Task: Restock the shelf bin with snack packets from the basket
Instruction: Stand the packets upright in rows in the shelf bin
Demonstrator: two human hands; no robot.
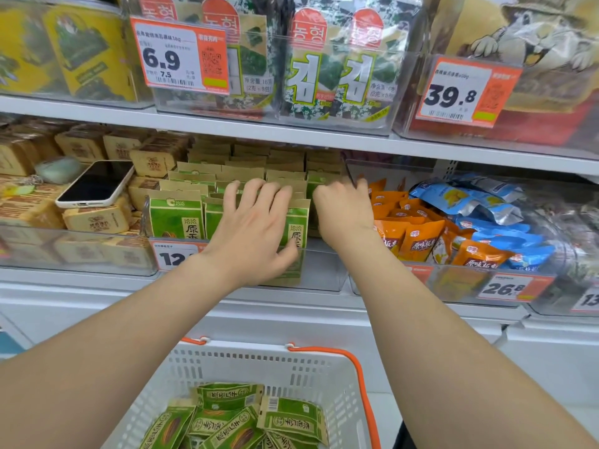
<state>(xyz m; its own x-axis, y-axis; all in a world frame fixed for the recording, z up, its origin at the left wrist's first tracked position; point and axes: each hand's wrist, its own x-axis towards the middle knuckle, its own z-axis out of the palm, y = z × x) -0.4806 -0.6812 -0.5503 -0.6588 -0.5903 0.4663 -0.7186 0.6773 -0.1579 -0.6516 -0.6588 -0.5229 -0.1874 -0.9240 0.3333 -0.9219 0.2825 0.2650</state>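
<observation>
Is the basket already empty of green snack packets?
No, several green packets lie in the white basket.

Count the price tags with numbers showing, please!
5. Top shelf: 6.9 tag and 39.8 tag. Lower shelf: 12 tag under the left hand gripping a packet, 26.8 tag, and 13 tag cut off at the right edge. The right arm may hide another.
</observation>
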